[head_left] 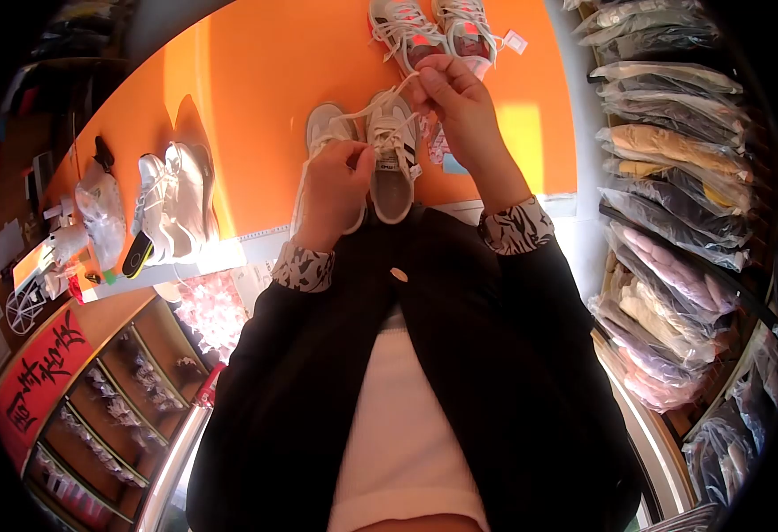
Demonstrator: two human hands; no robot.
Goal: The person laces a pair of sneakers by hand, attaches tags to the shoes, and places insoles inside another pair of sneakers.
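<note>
A pair of pale sneakers stands on the orange tabletop in front of me: the left sneaker (327,120) and the right sneaker (394,197), which has dark stripes on its side. My right hand (461,111) is raised above and beyond the right sneaker, its thumb and fingers pinched on a cream shoelace (380,108). That lace runs loosely across the toes of both shoes. Over the left sneaker, my left hand (336,188) is closed, thumb against the curled fingers, and covers much of the shoe. What it grips is hidden.
Another laced pair of sneakers (406,31) with a white tag stands at the table's far edge. White shoes (185,191) and a black-and-yellow insole (138,255) are at the left on the orange table (256,89). Plastic-wrapped clothes (672,142) are stacked along the right.
</note>
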